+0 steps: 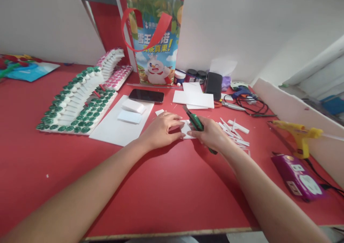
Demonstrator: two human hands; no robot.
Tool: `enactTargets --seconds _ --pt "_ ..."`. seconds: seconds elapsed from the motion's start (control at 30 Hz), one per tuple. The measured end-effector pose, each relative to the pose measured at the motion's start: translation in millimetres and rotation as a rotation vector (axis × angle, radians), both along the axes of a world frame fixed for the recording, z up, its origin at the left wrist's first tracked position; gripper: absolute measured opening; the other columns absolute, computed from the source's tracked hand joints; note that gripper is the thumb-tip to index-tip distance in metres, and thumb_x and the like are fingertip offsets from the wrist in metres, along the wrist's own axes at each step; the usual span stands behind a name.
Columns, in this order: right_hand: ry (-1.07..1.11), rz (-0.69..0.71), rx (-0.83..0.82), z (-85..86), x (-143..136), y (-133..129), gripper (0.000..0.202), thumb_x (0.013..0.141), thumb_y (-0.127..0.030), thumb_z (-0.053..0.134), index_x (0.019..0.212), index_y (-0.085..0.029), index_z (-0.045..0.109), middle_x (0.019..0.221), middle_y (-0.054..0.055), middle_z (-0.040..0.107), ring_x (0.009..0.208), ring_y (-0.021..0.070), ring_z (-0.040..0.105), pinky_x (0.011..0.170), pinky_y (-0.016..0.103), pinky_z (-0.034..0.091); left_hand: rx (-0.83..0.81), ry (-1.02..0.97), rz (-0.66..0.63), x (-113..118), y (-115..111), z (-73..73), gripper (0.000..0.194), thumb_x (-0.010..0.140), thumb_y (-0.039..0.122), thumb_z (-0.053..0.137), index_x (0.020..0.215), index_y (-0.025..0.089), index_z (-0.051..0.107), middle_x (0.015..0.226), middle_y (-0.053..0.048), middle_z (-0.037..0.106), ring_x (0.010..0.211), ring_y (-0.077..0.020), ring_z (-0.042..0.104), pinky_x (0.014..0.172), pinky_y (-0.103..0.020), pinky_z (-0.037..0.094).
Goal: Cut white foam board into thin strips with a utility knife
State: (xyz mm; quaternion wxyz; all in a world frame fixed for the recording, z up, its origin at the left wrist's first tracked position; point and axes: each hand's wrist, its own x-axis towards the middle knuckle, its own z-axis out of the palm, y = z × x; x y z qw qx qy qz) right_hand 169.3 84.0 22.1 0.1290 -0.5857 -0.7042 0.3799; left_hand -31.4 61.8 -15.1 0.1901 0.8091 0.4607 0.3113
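My left hand (164,130) curves its fingers and thumb around the left side of a small white foam board piece (186,128), which lies on the red table. In my right hand (211,132) is a green utility knife (196,121), its blade pointing up and away to the left, clear of the board. My right thumb rests at the right part of the same piece. Just right of that hand lies a pile of thin white strips (236,133). A small white scrap (159,112) sits beyond my left hand. Parts of the piece are hidden under my fingers.
To the left, a white sheet (115,128) carries small cut blocks, near a black phone (146,95) and a green-and-white arched model (75,103). A printed bag (156,38) stands behind. Right are scissors (232,106), a yellow glue gun (302,133) and a purple box (297,178) with cables.
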Motion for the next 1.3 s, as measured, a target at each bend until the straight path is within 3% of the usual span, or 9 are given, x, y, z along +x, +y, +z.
enactTargets --seconds 0.2,0.4,0.6,0.67,0.8,0.93,1.07,1.3 --pt "-0.002 0.007 -0.002 0.9 1 0 0.017 0.076 -0.025 0.066 0.088 -0.022 0.055 0.062 -0.006 0.055 0.042 0.0106 0.049 0.041 0.023 0.039 -0.019 0.061 -0.030 12 -5 4.2 0.027 0.083 0.039 0.071 0.104 0.022 0.073 0.109 -0.010 0.066 0.102 -0.0268 0.058 0.090 -0.043 0.050" --pt "0.048 0.010 -0.026 -1.5 1 0 0.017 0.074 -0.024 0.066 0.087 -0.022 0.054 0.055 -0.007 0.052 0.041 0.0117 0.050 0.041 0.023 0.039 0.057 0.068 -0.045 12 -4 -4.0 0.023 0.087 0.035 0.064 0.102 0.022 0.075 0.109 -0.010 0.064 0.104 -0.0259 0.058 0.091 -0.041 0.049" --pt "0.089 -0.027 0.012 17.6 18 -3 0.011 0.084 -0.030 0.057 0.082 -0.022 0.049 0.048 -0.006 0.053 0.041 0.0128 0.051 0.042 0.023 0.039 0.140 0.092 -0.076 11 -1 -8.7 0.022 0.088 0.035 0.063 0.098 0.020 0.074 0.112 -0.011 0.064 0.100 -0.0253 0.058 0.089 -0.042 0.048" --pt "0.029 -0.010 0.010 26.5 23 -7 0.004 0.085 -0.024 0.052 0.086 -0.022 0.049 0.048 -0.005 0.053 0.041 0.0135 0.053 0.043 0.023 0.039 0.173 0.093 -0.080 12 0 -9.8 0.022 0.088 0.035 0.063 0.095 0.018 0.074 0.110 -0.012 0.065 0.097 -0.0249 0.058 0.086 -0.041 0.049" --pt "-0.205 0.117 -0.055 39.1 22 -16 0.011 0.085 -0.020 0.049 0.095 -0.023 0.049 0.057 -0.003 0.057 0.044 0.0148 0.056 0.042 0.023 0.035 0.224 0.117 -0.058 14 1 -11.7 0.023 0.087 0.036 0.063 0.091 0.017 0.074 0.105 -0.013 0.065 0.091 -0.0239 0.057 0.083 -0.040 0.048" --pt "-0.395 0.162 0.033 43.3 11 -19 0.009 0.086 -0.019 0.047 0.095 -0.022 0.047 0.067 0.001 0.059 0.042 0.0122 0.049 0.041 0.024 0.027 0.239 0.161 0.005 16 3 -14.3 0.021 0.086 0.034 0.063 0.094 0.019 0.074 0.102 -0.012 0.064 0.090 -0.0243 0.056 0.083 -0.040 0.048" --pt "-0.463 0.201 0.071 49.0 3 -16 0.011 0.088 -0.017 0.045 0.097 -0.021 0.051 0.078 0.005 0.062 0.043 0.0102 0.044 0.041 0.024 0.026 0.252 0.154 0.024 16 5 -18.0 0.019 0.085 0.034 0.064 0.092 0.019 0.073 0.101 -0.011 0.064 0.094 -0.0249 0.057 0.082 -0.040 0.047" --pt "-0.512 0.253 0.047 54.7 -6 -13 0.020 0.086 -0.016 0.045 0.103 -0.018 0.056 0.088 0.009 0.065 0.052 0.0134 0.051 0.044 0.024 0.031 0.293 0.150 0.019 15 5 -18.1 0.019 0.088 0.036 0.063 0.093 0.020 0.072 0.103 -0.010 0.065 0.093 -0.0237 0.057 0.081 -0.039 0.047"
